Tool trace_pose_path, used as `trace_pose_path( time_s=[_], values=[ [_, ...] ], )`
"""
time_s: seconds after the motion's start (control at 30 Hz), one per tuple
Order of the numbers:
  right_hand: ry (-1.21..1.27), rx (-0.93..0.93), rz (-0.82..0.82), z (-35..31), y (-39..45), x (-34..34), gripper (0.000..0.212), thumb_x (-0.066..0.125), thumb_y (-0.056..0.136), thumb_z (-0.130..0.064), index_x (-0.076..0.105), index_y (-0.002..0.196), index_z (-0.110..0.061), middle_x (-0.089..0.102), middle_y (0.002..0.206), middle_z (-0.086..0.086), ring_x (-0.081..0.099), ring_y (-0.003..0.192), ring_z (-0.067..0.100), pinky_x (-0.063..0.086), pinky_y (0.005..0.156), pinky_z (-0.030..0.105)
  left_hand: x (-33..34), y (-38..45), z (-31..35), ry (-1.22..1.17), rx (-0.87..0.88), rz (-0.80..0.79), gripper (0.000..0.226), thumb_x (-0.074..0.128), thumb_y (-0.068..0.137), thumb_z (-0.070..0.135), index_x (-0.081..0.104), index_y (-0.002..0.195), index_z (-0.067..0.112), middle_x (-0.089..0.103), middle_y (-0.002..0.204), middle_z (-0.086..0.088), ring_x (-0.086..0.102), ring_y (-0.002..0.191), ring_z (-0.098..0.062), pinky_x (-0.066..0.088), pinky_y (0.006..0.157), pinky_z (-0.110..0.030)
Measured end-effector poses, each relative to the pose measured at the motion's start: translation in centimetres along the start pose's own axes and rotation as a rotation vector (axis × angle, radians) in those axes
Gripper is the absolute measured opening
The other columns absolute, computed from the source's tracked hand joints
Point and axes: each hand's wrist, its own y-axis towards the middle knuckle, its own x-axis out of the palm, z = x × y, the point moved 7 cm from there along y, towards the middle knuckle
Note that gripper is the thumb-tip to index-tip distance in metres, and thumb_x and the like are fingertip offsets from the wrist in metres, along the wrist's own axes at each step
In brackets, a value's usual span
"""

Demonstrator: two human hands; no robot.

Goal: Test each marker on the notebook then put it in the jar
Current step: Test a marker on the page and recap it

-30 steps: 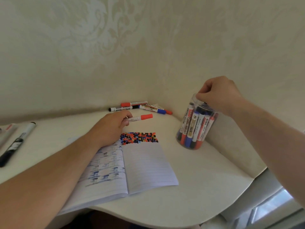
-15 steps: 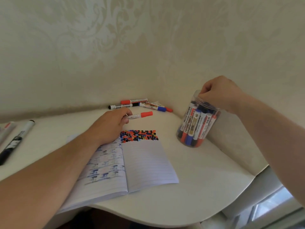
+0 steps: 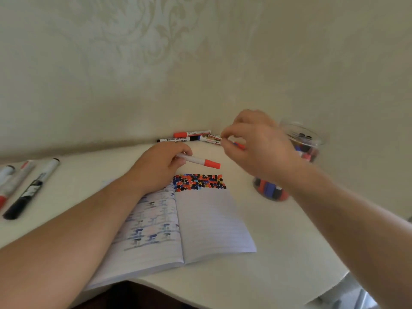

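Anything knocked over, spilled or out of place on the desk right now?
Nothing stands out. The clear jar stands upright with markers inside, the open notebook lies flat, and the red-capped marker in the left hand is capped. Loose markers lie at the desk's back corner and left edge. The right hand is motion-blurred.

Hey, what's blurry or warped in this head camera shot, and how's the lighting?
Head view: the right hand and the jar behind it are smeared by motion blur; the left hand and its red-capped marker are sharper, and the notebook dots read clearly. Wide-angle distortion bends the table edge. Lighting is soft and even, with only faint shadows and no harsh glare.
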Motion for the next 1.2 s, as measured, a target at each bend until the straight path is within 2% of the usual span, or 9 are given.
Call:
trace_pose_path(
  time_s=[0.1, 0.27, 0.37, 0.47, 0.53, 0.73, 0.93, 1.1, 1.2],
  values=[
    [-0.056, 0.052, -0.227, -1.1, -0.4, 6.4, 0.034, 0.061, 0.1, -0.051, 0.072, 0.121, -0.027, 0.047, 0.104, -0.005, 0.05, 0.109, 0.021, 0.04, 0.077, 0.036, -0.4, 0.1, 0.3, 0.0, 0.018, 0.029, 0.017, 0.065, 0.099, 0.026, 0.067, 0.11, 0.039, 0.065, 0.101, 0.022, 0.056, 0.095, -0.007, 0.049, 0.084, -0.037],
    [-0.031, 0.104, -0.286, -0.5, 0.4, 11.0, 0.027, 0.061, 0.099, -0.051, 0.069, 0.095, -0.025, 0.056, 0.083, -0.006, 0.06, 0.086, 0.019, 0.038, 0.062, 0.035, -1.6, 0.0, -0.1, -0.138, -0.035, 0.147, 0.036, 0.075, 0.092, 0.032, 0.056, 0.121, 0.044, 0.066, 0.103, 0.02, 0.058, 0.091, 0.002, 0.049, 0.085, -0.025],
    [0.418, 0.339, -0.183, 1.5, -0.3, 11.6, 0.017, 0.069, 0.096, -0.041, 0.07, 0.086, -0.026, 0.062, 0.069, -0.007, 0.052, 0.059, 0.008, 0.042, 0.058, 0.032, -2.9, 0.0, -0.6, -0.303, -0.091, 0.288, 0.054, 0.08, 0.088, 0.034, 0.042, 0.126, 0.042, 0.063, 0.106, 0.014, 0.061, 0.089, -0.006, 0.049, 0.08, -0.024],
    [1.164, 0.616, -0.178, 2.0, -1.8, 13.0, 0.015, 0.07, 0.096, -0.032, 0.074, 0.09, -0.019, 0.074, 0.079, 0.002, 0.055, 0.061, 0.014, 0.045, 0.059, 0.032, -1.5, 0.5, 0.4, -0.208, -0.022, 0.115, 0.03, 0.068, 0.096, 0.041, 0.054, 0.122, 0.039, 0.065, 0.11, 0.019, 0.062, 0.1, -0.004, 0.051, 0.085, -0.03],
    [1.388, 0.627, -0.241, 1.2, -2.1, 13.6, 0.024, 0.062, 0.097, -0.036, 0.076, 0.091, -0.017, 0.071, 0.076, 0.009, 0.057, 0.061, 0.021, 0.043, 0.054, 0.031, -0.3, 0.6, 1.4, -0.13, 0.061, -0.007, 0.028, 0.063, 0.098, 0.048, 0.063, 0.121, 0.034, 0.067, 0.11, 0.022, 0.061, 0.103, 0.0, 0.048, 0.085, -0.023],
    [1.423, 0.746, -0.118, 1.9, -2.0, 14.1, 0.024, 0.056, 0.104, -0.016, 0.053, 0.081, -0.018, 0.054, 0.056, 0.01, 0.042, 0.047, 0.02, 0.03, 0.046, 0.029, 0.5, 0.4, 0.6, -0.163, -0.045, -0.074, 0.023, 0.078, 0.087, 0.046, 0.073, 0.107, 0.037, 0.073, 0.089, 0.02, 0.066, 0.087, 0.0, 0.05, 0.076, -0.021],
    [1.4, 0.661, -0.179, 1.4, -1.8, 14.1, 0.026, 0.053, 0.104, -0.01, 0.065, 0.086, -0.024, 0.061, 0.061, 0.012, 0.052, 0.05, 0.022, 0.038, 0.048, 0.029, 1.1, 0.3, 0.6, -0.123, -0.056, -0.192, 0.017, 0.066, 0.1, 0.032, 0.071, 0.114, 0.037, 0.072, 0.088, 0.011, 0.066, 0.084, -0.01, 0.054, 0.08, -0.041],
    [1.352, 0.476, -0.244, 1.8, -1.5, 13.0, 0.019, 0.064, 0.085, -0.018, 0.076, 0.092, -0.031, 0.06, 0.072, 0.007, 0.054, 0.068, 0.023, 0.044, 0.062, 0.035, 1.3, -0.3, -0.5, -0.171, -0.116, -0.315, 0.022, 0.052, 0.106, 0.037, 0.07, 0.113, 0.048, 0.068, 0.087, 0.022, 0.063, 0.087, -0.004, 0.053, 0.086, -0.034],
    [1.423, 0.529, -0.156, 3.7, -1.5, 12.2, 0.021, 0.061, 0.08, -0.015, 0.077, 0.091, -0.025, 0.055, 0.069, 0.009, 0.047, 0.064, 0.024, 0.038, 0.059, 0.035, 0.9, -0.7, -1.4, -0.151, -0.143, -0.315, 0.023, 0.049, 0.107, 0.036, 0.069, 0.108, 0.047, 0.067, 0.09, 0.027, 0.063, 0.089, 0.0, 0.051, 0.088, -0.03]
  ],
)
